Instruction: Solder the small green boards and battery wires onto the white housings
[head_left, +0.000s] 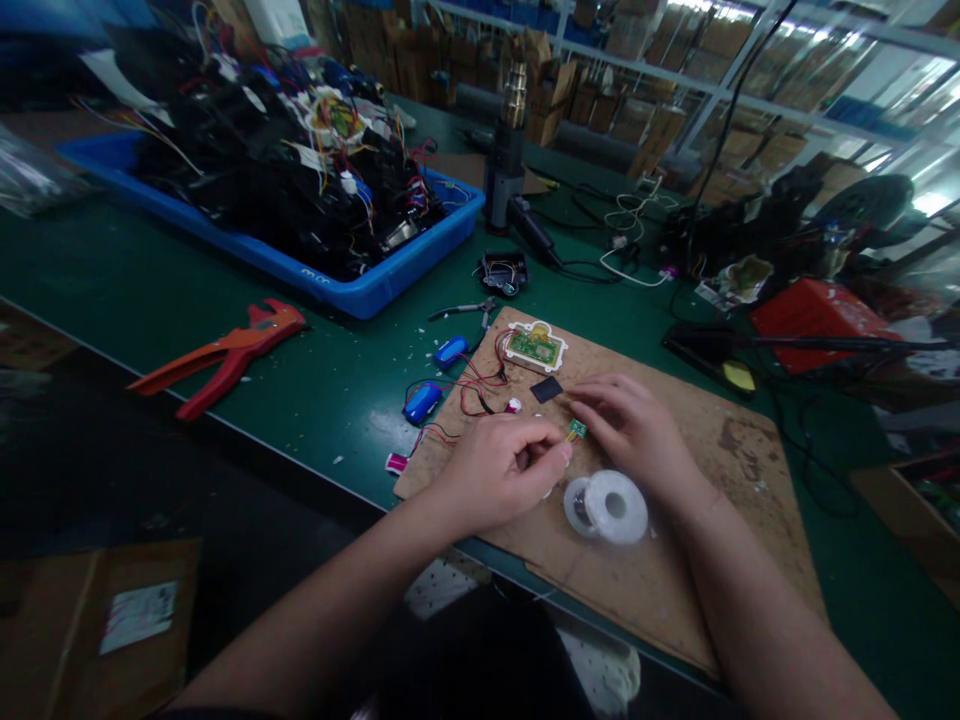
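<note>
My left hand [506, 468] is closed in a pinch at the yellow leads of a small green circuit board [577, 428]. Close against the board's right side is my right hand [634, 430], its fingers bent and pressed together; anything between them is too small to make out. Just beyond the right fingertips lies a flat black square piece [546, 389]. A spool of solder wire [615, 506] rests below the hands on the brown work board [739, 540]. Farther back is a green circuit board in a white frame [536, 345], with red and black wires beside it.
Blue wrapped batteries [422, 402] and cutting pliers [469, 310] lie left of the work board. A red pipe cutter [240, 355] is farther left. Behind stand a blue tray [330, 290] heaped with black wired parts and a heat gun [506, 160]. A red box [817, 325] sits right.
</note>
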